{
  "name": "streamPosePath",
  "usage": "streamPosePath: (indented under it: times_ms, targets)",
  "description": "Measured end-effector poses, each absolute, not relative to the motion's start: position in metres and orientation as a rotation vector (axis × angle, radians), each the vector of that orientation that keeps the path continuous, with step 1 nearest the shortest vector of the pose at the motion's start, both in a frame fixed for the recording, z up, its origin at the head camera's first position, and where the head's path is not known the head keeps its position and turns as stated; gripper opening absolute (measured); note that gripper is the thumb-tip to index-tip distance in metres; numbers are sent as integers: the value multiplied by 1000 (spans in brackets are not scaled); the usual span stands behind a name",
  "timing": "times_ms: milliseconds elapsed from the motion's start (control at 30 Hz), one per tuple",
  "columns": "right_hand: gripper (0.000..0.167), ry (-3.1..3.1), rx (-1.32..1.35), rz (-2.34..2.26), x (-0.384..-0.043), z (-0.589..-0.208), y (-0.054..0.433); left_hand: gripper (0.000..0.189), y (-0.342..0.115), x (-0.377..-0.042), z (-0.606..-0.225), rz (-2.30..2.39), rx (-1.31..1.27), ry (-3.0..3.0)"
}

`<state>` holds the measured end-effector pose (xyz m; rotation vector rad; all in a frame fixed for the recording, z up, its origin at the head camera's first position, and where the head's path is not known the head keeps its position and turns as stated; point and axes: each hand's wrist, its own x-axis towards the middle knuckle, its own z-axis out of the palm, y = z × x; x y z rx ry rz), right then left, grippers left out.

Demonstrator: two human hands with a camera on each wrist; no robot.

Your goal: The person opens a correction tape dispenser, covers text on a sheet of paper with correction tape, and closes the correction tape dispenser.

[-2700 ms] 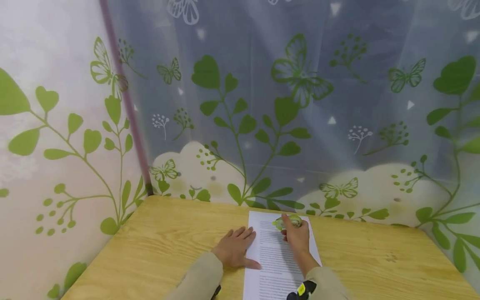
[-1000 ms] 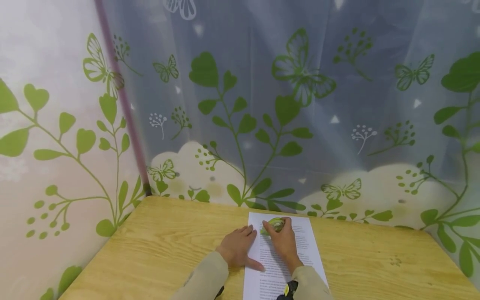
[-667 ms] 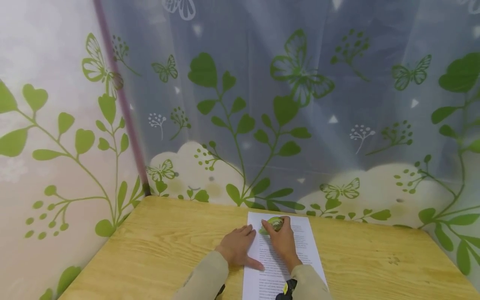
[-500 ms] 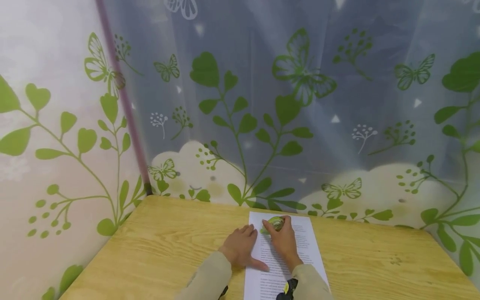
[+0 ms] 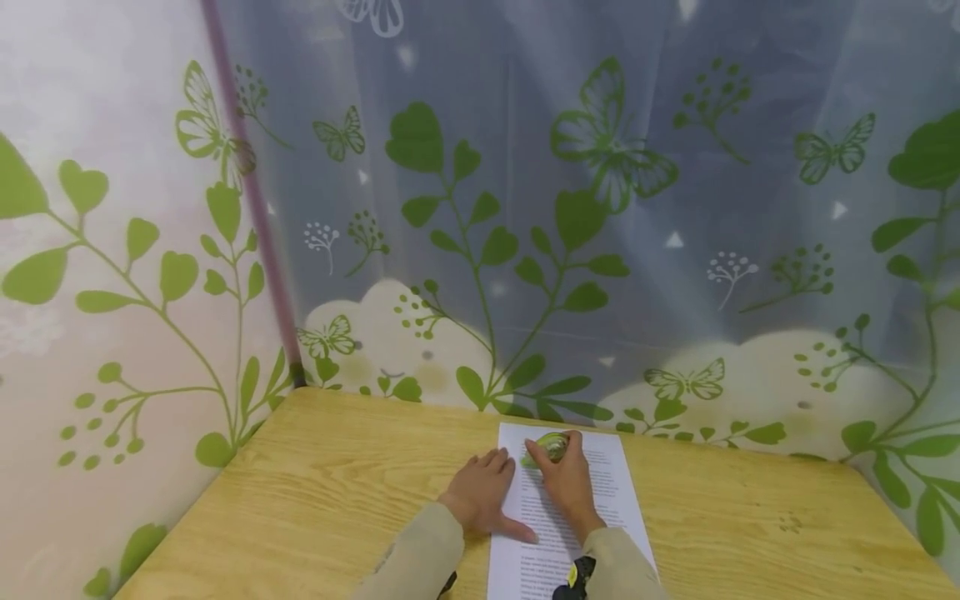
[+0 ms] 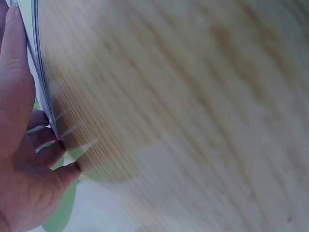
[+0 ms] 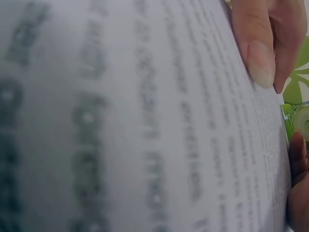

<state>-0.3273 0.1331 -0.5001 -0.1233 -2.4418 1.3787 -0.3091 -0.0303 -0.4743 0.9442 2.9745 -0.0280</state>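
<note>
A white sheet of printed paper (image 5: 622,500) lies on the wooden table (image 5: 360,467). My right hand (image 5: 570,483) pinches a green, see-through correction tape dispenser (image 5: 553,447) over the upper left of the text. Its tip is low at the sheet; whether it touches I cannot tell. Flat along the sheet's left edge rests my left hand (image 5: 480,496), fingers straight and thumb stretched across the paper. In the left wrist view, the left hand (image 6: 24,159) is beside the paper's edge (image 6: 42,77). The dispenser's round reel (image 7: 303,121) shows partly in the right wrist view.
Behind the table hangs a blue curtain (image 5: 465,275) printed with green leaves and butterflies. A pale patterned curtain (image 5: 75,350) stands along the left side. Bare wood (image 5: 750,517) extends to the right of the paper.
Since the earliest frame, my right hand has brought the correction tape dispenser left and lower over the text. In the last second it has stayed nearly still. The left thumb has slid slightly right.
</note>
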Motion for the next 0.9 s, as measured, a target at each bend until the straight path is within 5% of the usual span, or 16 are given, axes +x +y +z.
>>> streamPosePath:
  times_ms: [900]
  targets:
    - [52,-2463,-35,1302,-333,-495,133,121,-25,-302,-468,-179,868,2941]
